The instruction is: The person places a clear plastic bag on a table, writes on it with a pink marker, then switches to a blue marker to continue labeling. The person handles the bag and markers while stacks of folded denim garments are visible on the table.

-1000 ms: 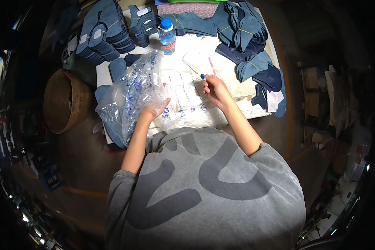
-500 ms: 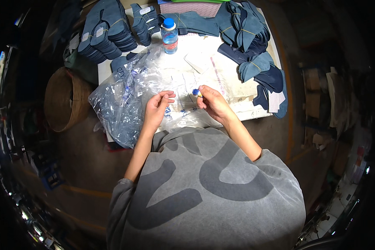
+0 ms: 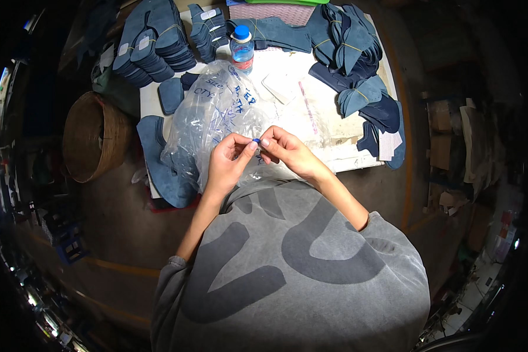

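Above the near part of the table, my left hand (image 3: 226, 164) and my right hand (image 3: 295, 156) meet, fingertips pinched on one small blue thing (image 3: 256, 141). Most of it is hidden by the fingers, and its kind cannot be made out. Under and beyond my hands spreads a crumpled clear plastic bag (image 3: 212, 98) with blue handwriting on it. A clear bottle with a blue cap (image 3: 242, 51) stands upright behind the bag.
Bundled stacks of blue-grey cut pieces (image 3: 149, 41) stand at the far left, with more tied bundles (image 3: 351, 44) at the far right. Loose cut pieces (image 3: 164, 164) lie along the left edge. A pink basket (image 3: 270, 14) is at the back; a round woven basket (image 3: 94, 138) stands left of the table.
My left hand has moved right and my right hand left, so both now grip the small blue thing. The plastic bag has shifted right, uncovering the cut pieces at the left.
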The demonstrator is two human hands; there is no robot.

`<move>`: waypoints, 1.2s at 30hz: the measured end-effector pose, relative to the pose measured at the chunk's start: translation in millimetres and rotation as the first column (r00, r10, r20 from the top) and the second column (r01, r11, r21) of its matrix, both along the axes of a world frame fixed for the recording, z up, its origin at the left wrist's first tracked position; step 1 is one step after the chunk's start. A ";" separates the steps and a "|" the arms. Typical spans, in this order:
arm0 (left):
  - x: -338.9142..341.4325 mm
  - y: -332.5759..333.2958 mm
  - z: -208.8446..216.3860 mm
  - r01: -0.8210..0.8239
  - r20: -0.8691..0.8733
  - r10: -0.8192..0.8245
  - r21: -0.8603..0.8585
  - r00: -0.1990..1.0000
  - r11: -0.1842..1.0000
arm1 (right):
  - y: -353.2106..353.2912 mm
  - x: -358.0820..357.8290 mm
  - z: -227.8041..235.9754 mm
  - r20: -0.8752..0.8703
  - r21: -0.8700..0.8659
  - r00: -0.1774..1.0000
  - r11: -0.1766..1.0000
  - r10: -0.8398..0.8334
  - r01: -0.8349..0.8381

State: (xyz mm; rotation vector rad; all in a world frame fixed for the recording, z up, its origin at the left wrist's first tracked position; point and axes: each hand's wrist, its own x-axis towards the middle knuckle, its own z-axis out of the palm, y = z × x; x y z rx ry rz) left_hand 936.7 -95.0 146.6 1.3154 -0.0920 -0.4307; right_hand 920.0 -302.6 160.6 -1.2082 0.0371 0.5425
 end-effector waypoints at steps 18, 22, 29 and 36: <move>22.4 77.5 -13.3 -0.336 0.314 -0.233 0.940 0.921 -0.063 | -60.1 -5.7 -40.4 0.005 -0.717 0.930 0.650 0.367 -0.252; 34.0 112.7 -21.1 -0.289 0.291 -0.047 0.957 0.956 0.032 | -73.6 -1.8 -39.4 -0.066 -0.711 0.962 0.664 0.264 -0.231; 39.0 147.2 41.7 -0.388 0.126 0.372 0.132 0.919 0.912 | -91.1 8.2 -30.0 0.230 -0.678 0.973 0.716 -0.010 0.168; 33.2 148.7 41.4 -0.201 -0.180 0.158 -0.250 0.971 0.947 | -110.9 19.5 -16.7 0.277 -0.392 0.931 0.857 -0.237 0.335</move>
